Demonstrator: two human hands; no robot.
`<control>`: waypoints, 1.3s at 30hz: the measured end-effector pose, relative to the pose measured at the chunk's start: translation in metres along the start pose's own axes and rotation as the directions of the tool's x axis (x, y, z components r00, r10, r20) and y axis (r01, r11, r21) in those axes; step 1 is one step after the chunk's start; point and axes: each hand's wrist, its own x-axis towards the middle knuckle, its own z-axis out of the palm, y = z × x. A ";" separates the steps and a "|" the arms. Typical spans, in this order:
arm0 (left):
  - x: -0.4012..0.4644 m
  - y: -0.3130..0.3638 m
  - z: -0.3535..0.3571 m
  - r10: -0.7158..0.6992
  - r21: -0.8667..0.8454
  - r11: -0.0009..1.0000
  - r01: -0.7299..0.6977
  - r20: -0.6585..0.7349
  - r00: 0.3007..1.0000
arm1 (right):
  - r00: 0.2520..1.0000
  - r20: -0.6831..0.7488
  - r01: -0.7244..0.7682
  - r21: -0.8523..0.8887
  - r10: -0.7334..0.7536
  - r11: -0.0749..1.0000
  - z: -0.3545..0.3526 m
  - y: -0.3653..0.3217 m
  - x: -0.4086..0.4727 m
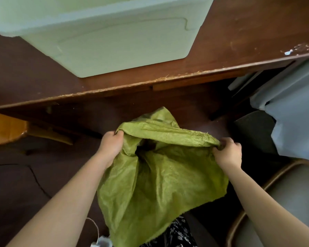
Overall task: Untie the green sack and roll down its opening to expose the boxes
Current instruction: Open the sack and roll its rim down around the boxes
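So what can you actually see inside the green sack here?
Very little. The left hand and right hand pull the green sack open at its rim, but the gap shows only dark shadow and folded fabric. No boxes are visible; the sack's cloth covers whatever is below.

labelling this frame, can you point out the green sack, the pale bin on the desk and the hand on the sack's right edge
green sack point(161, 179): head view, on its crumpled front cloth.
pale bin point(103, 41): head view, on its near side wall.
right hand point(228, 154): head view, on the back of the hand.
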 end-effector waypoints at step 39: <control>0.002 -0.018 -0.032 0.575 0.729 0.338 -0.596 0.341 0.744 | 0.754 0.654 -0.534 0.665 -0.063 0.523 -0.012 -0.093 0.011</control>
